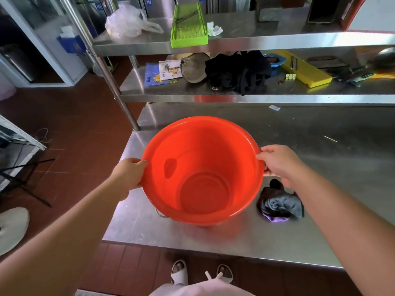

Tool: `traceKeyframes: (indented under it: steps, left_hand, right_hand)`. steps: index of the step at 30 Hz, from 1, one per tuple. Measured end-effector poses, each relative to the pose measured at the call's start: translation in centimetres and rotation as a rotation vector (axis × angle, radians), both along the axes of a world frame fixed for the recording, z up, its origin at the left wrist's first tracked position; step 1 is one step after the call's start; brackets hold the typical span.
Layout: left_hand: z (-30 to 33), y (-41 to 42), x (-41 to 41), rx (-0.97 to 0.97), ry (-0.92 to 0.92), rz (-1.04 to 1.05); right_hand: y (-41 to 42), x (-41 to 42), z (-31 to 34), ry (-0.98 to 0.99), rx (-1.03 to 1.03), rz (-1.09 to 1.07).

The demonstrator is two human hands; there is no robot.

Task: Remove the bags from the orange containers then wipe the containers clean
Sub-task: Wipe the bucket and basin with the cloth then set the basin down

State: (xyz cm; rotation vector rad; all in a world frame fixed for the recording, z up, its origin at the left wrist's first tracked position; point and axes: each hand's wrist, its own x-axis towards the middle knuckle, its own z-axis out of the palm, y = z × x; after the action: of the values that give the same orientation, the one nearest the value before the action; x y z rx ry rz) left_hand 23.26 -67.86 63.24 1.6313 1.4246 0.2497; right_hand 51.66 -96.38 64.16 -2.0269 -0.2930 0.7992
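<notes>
From the head view, I had the orange container (203,167) between both hands, standing on the steel table (320,146) close to its near left corner, mouth up and tipped a little toward me. No bag showed inside it; the walls and floor were bare. My left hand (128,174) gripped the left rim, fingers curled over the edge. My right hand (277,161) pinched the right rim directly opposite, so the line between my hands ran straight across the mouth. The folded grey cloth (280,204) lay on the table just beside the container's lower right, beneath my right forearm. I judged the right hand the nearer one for picking the cloth up, while the left could steady the rim.
</notes>
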Motion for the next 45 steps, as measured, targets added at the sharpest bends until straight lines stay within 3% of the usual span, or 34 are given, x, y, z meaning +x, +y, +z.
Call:
traceKeyframes:
  steps: [11,19,27,32,38,45]
  left_hand:
    - [-0.4,0.7,-7.4,-0.014,-0.081,0.106]
    - [0.7,1.4,-20.4,0.028,-0.111,0.129]
    - [1.4,0.5,-39.9,0.137,-0.051,0.277]
    - [1.1,-0.1,-49.8,0.104,-0.098,0.448]
    - [-0.3,-0.7,-56.2,0.014,-0.128,0.611]
    - [-1.3,3.6,-58.6,-0.081,-0.093,0.745]
  right_hand:
    - [1.9,-5.1,3.8,-0.022,0.043,0.04]
    - [6.4,-15.4,5.4,-0.062,0.07,0.086]
    - [12.9,-30.9,5.6,-0.039,0.113,0.272]
    - [17.5,-39.0,5.9,0.011,0.106,0.387]
    - [24.0,-45.4,4.5,-0.014,0.042,0.531]
    - [33.2,-46.6,1.8,0.023,-0.009,0.726]
